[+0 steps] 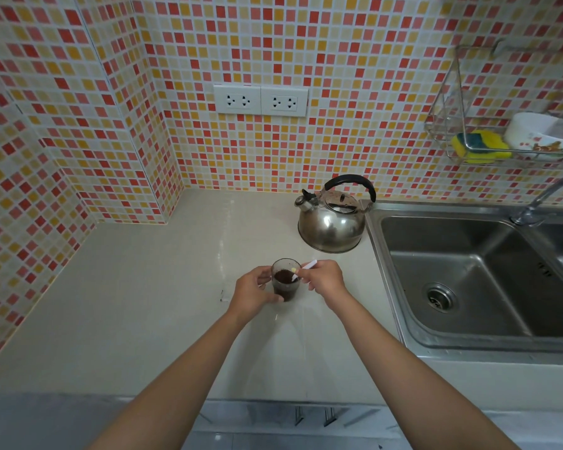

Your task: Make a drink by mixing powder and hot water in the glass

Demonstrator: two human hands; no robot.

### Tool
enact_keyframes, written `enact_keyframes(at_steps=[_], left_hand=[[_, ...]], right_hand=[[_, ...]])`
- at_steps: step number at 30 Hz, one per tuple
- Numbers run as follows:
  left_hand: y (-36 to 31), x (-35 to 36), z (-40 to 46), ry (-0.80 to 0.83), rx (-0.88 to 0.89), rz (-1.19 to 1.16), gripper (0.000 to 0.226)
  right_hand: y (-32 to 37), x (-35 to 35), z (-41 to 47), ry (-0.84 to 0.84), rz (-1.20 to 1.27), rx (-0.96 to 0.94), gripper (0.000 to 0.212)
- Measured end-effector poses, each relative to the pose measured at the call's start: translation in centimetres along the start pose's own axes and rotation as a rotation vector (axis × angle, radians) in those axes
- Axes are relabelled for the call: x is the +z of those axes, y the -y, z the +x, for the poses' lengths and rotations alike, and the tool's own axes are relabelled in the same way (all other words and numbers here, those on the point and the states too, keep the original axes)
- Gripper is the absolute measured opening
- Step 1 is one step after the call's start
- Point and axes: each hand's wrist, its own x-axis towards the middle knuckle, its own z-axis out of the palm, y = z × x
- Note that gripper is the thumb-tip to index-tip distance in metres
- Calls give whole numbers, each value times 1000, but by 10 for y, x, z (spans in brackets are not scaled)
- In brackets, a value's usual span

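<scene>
I see a small clear glass [286,280] with dark brown drink in it, standing on the pale smooth counter [150,306]. My left hand [254,293] is wrapped around the left side of the glass and holds it. My right hand [326,278] is just beside the glass on the right, pinching a thin white stick [303,269] whose lower end dips into the glass. A shiny round metal kettle [333,219] with a black handle stands behind, near the steel sink [462,274].

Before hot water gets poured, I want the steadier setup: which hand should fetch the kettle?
Right. The right hand is on the side nearer the kettle, though it must first release the white stick. The left hand grips the glass.
</scene>
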Motion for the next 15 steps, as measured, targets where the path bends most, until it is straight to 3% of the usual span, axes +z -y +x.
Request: enact_keyframes(at_steps=[15], left_hand=[[4, -16, -22, -29, -37, 67, 78]], right_hand=[[3, -9, -15, 44, -37, 19, 14]])
